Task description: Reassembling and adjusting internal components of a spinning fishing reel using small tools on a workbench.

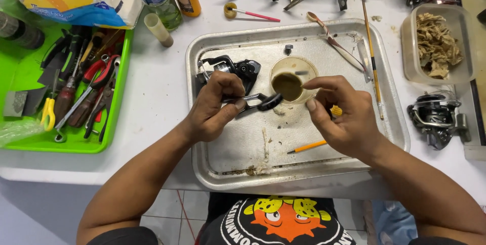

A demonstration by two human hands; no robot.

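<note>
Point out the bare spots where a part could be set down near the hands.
Free: the metal tray floor below both hands, and the white table between the green tool tray and the metal tray. Crowded: the far table edge and the right side by the spinning reel.

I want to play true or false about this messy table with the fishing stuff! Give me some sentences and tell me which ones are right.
1. The left hand holds a black fishing reel over the metal tray. True.
2. The small cup on the tray is full of clear water. False: it holds a dark, brownish-green stuff.
3. The green bin of hand tools sits to the person's left. True.
4. The right hand is reaching into the green bin. False: its fingers are at the small cup.
5. A second reel lies on the table to the right of the tray. True.
</note>
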